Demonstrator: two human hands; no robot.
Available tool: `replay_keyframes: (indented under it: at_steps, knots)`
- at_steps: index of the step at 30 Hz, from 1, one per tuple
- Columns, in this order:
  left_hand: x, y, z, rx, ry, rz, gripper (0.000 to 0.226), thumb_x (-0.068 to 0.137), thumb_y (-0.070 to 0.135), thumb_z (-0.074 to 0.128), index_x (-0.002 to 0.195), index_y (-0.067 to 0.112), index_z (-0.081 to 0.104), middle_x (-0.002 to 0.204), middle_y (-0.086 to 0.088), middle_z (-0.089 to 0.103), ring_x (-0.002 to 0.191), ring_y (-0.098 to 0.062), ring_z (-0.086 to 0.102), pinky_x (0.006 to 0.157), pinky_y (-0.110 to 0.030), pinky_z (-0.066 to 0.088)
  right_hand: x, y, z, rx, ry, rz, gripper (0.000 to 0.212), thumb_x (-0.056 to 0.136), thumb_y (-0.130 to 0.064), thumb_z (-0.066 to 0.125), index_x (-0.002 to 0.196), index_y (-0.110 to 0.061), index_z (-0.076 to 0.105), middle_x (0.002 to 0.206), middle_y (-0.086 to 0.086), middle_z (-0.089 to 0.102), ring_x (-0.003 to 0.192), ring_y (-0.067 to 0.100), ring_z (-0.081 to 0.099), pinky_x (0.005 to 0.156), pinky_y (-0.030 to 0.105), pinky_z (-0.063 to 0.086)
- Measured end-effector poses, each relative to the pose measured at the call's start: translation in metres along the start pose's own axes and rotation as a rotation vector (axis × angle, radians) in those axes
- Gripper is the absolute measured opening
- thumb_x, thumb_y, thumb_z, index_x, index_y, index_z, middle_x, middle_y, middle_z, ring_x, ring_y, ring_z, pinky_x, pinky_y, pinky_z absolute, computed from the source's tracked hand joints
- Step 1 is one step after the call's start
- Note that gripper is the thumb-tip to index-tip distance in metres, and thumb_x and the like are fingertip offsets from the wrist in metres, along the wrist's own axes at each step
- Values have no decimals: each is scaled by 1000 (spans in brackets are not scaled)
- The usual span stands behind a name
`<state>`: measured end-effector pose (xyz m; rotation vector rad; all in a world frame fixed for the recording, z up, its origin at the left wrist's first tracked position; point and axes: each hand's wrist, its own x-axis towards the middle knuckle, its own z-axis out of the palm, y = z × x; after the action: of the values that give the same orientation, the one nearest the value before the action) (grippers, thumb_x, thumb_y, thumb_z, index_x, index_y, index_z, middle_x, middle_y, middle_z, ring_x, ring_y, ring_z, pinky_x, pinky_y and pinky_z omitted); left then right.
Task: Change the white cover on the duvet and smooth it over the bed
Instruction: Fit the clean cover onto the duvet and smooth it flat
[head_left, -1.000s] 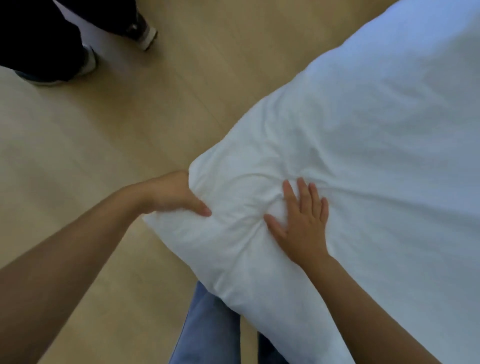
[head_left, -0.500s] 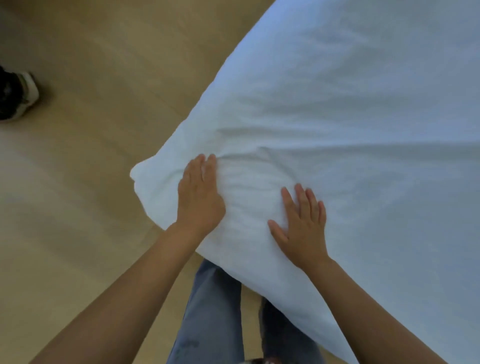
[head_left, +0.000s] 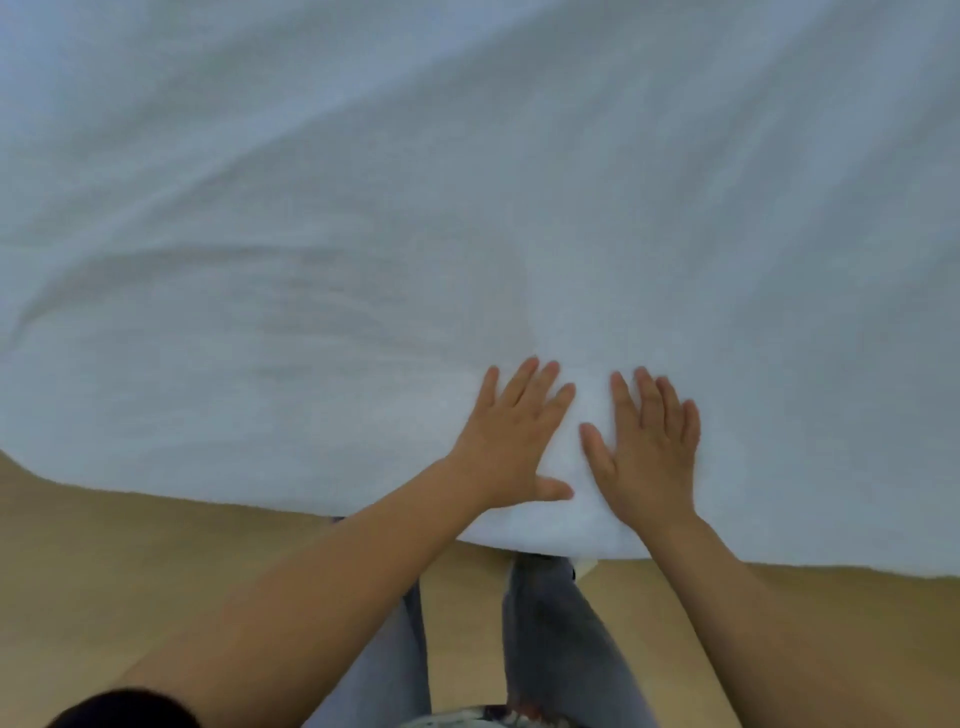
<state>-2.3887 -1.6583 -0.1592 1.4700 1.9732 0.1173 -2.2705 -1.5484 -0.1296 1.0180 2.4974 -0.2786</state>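
With left hand (head_left: 511, 439) and right hand (head_left: 652, 449) pressed flat, fingers straight, side by side near the front edge of the duvet (head_left: 467, 208), sweep apart along the creases; press lightly to avoid dragging that edge toward the floor (head_left: 104, 551).
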Motion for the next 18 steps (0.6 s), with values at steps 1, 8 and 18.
replay_keyframes:
  at_steps: [1, 8, 18]
  knots:
    - [9, 23, 7, 39, -7, 9, 110, 78, 71, 50, 150, 14, -10, 157, -9, -17, 144, -26, -17, 111, -52, -15, -8, 19, 2, 42, 44, 9, 82, 82, -59, 10, 147, -13, 30, 154, 14, 24, 144, 32, 14, 114, 47, -1]
    - [61, 138, 41, 181, -26, -94, 133, 67, 72, 61, 140, 13, -34, 152, -10, -28, 142, -29, -23, 109, -57, -13, -58, 137, 27, 525, 329, 404, 42, 86, -34, 54, 116, -5, 57, 125, 18, 50, 119, 36, 42, 98, 44, 31]
    - [33, 171, 65, 248, 91, -160, 122, 74, 60, 64, 138, 15, -31, 148, -13, -26, 137, -32, -24, 110, -53, -9, -73, 157, 51, 1847, -236, 1130, 89, 53, -65, 79, 125, -19, 53, 119, 1, 59, 110, 25, 56, 94, 43, 49]
